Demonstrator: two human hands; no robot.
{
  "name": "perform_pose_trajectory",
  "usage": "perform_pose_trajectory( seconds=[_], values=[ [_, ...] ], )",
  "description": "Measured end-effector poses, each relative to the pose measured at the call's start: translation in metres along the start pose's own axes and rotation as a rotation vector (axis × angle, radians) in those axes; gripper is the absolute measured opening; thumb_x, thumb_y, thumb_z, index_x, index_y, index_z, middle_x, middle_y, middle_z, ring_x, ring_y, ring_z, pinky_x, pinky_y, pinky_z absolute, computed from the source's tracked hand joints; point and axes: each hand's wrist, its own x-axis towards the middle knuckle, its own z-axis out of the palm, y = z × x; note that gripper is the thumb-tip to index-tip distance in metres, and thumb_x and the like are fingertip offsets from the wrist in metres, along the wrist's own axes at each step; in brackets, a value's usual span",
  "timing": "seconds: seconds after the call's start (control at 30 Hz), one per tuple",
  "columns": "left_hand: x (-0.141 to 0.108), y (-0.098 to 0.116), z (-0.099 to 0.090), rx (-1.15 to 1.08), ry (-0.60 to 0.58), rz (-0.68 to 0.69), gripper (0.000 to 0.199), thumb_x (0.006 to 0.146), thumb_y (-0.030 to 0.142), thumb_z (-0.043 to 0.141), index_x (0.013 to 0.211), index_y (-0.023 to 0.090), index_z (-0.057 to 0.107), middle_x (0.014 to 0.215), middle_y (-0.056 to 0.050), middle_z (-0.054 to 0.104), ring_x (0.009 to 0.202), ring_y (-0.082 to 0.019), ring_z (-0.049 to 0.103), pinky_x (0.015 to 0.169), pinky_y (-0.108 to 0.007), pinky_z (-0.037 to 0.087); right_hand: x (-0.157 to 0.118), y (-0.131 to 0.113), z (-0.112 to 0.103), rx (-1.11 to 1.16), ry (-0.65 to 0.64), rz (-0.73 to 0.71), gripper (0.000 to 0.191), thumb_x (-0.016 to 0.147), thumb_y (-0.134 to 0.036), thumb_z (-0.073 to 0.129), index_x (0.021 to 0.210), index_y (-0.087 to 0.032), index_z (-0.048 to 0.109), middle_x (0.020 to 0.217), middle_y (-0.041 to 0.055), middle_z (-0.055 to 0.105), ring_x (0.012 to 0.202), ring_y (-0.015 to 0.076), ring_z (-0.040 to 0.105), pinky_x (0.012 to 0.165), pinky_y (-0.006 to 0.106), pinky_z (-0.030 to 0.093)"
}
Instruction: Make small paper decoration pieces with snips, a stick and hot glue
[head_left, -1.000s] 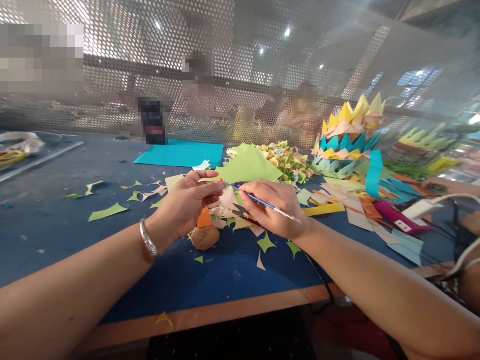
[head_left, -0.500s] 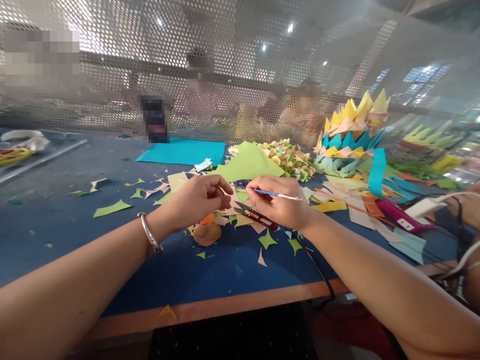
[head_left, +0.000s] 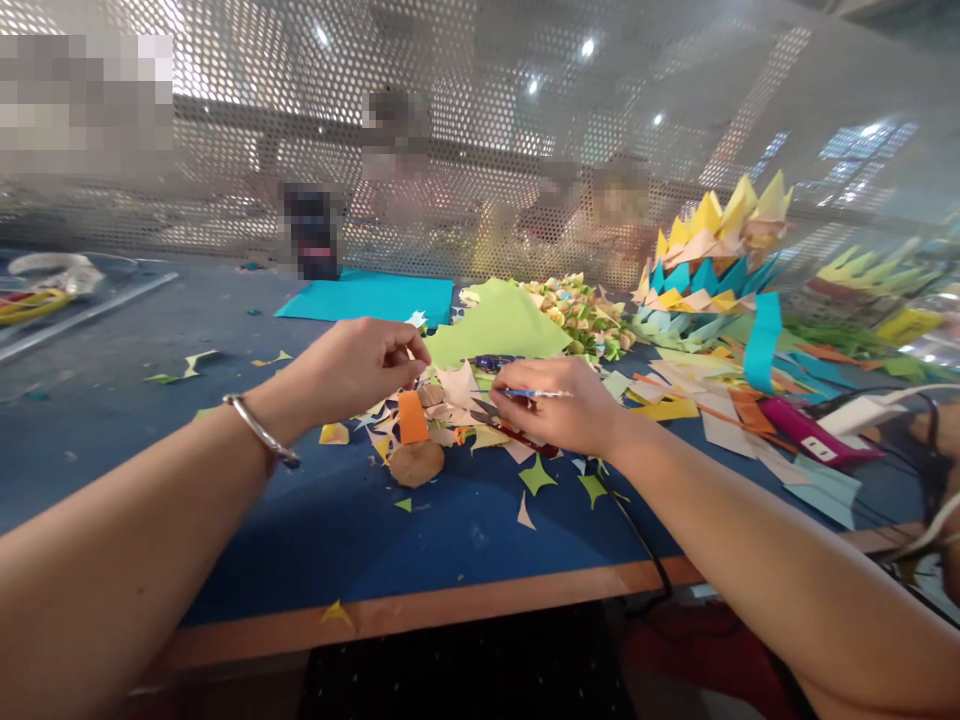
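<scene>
Pinching a thin blue-and-white stick point(head_left: 534, 393) between thumb and fingers of the right hand point(head_left: 577, 412), just above the scrap-strewn middle of the bench point(head_left: 322, 560), well in from the near edge. Holding the left hand point(head_left: 356, 368) further toward the left edge, fingers curled and thumb close to the fingertips; cannot tell, at this blur, whether gripping anything there. Wearing a silver bracelet point(head_left: 261, 432) on the left wrist.

Having an orange paper strip point(head_left: 412, 417) between the hands, with a round tan lump point(head_left: 416, 464) just on its near-edge side, and a dark-red-handled tool point(head_left: 541, 446) partly hidden under the right hand. Facing a light green sheet point(head_left: 502, 325) nearer the far edge, with a heap of small paper pieces point(head_left: 589, 312) beside it and a turquoise sheet point(head_left: 367, 297) to its left. Having a tower of pointed paper point(head_left: 705, 270) and a magenta power strip point(head_left: 814, 437) toward the right edge.
</scene>
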Motion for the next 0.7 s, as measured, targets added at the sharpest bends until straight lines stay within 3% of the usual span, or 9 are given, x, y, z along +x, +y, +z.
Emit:
perform_pose_trajectory(
  seconds=[0.07, 0.17, 0.27, 0.53, 0.7],
  values=[
    [0.000, -0.007, -0.009, 0.059, -0.077, 0.036, 0.019, 0.077, 0.029, 0.055, 0.084, 0.020, 0.069, 0.076, -0.003, 0.071, 0.068, -0.018, 0.062, 0.058, -0.026, 0.038, -0.001, 0.002, 0.000, -0.027, -0.053, -0.028, 0.038, 0.097, -0.035, 0.040, 0.080, -0.014, 0.066, 0.073, 0.0064, 0.069, 0.064, 0.0155, 0.062, 0.055, 0.027, 0.034],
    [-0.004, -0.015, -0.021, 0.167, -0.319, 0.096, 0.013, 0.075, 0.026, 0.055, 0.072, 0.020, 0.066, 0.071, -0.001, 0.069, 0.062, -0.017, 0.058, 0.054, -0.025, 0.033, -0.001, 0.003, -0.001, -0.047, -0.144, -0.076, 0.039, 0.098, -0.036, 0.036, 0.082, -0.015, 0.064, 0.072, 0.0059, 0.067, 0.064, 0.0151, 0.060, 0.054, 0.027, 0.031],
    [-0.012, -0.015, -0.030, 0.181, -0.491, 0.048, 0.009, 0.071, 0.021, 0.056, 0.071, 0.019, 0.064, 0.068, 0.000, 0.068, 0.061, -0.017, 0.058, 0.052, -0.025, 0.031, 0.000, 0.001, -0.005, -0.088, -0.214, -0.110, 0.039, 0.099, -0.034, 0.033, 0.082, -0.015, 0.062, 0.069, 0.0051, 0.063, 0.060, 0.0143, 0.056, 0.053, 0.028, 0.027],
    [-0.019, -0.016, -0.039, 0.366, -0.486, 0.065, 0.020, 0.069, 0.022, 0.057, 0.088, 0.017, 0.061, 0.083, -0.003, 0.065, 0.073, -0.020, 0.056, 0.058, -0.026, 0.032, 0.001, -0.004, -0.006, -0.247, -0.314, -0.112, 0.029, 0.096, -0.029, 0.038, 0.087, -0.015, 0.063, 0.073, 0.0057, 0.065, 0.061, 0.0157, 0.055, 0.054, 0.030, 0.021],
    [-0.019, -0.026, -0.039, 0.400, -0.541, -0.012, 0.023, 0.066, 0.023, 0.060, 0.088, 0.017, 0.058, 0.082, -0.003, 0.064, 0.068, -0.019, 0.054, 0.054, -0.025, 0.030, 0.002, -0.003, -0.005, -0.271, -0.368, -0.073, 0.023, 0.094, -0.025, 0.043, 0.086, -0.016, 0.063, 0.074, 0.0053, 0.067, 0.061, 0.0148, 0.054, 0.053, 0.030, 0.019]
  ],
)
